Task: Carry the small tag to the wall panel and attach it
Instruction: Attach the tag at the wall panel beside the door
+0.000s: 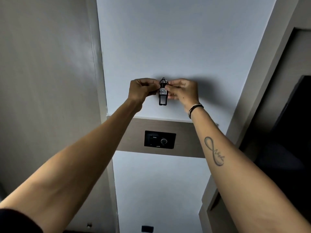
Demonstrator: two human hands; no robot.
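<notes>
Both arms reach up as the left hand (140, 90) and right hand (182, 89) pinch a small black-framed tag (162, 91) from either side. The tag sits against the pale blue-white wall panel (168, 47), above a brown wooden band (186, 138) bearing a black switch plate (159, 139).

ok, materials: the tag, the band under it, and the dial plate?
Tag: looks like matte black plastic, thin frame, pale printed label on its face; small metal-looking ring on top. Held by the left hand and right hand.
Band: brown, faint horizontal grain, probably wood laminate.
Dial plate: black, slightly glossy, likely plastic.
</notes>
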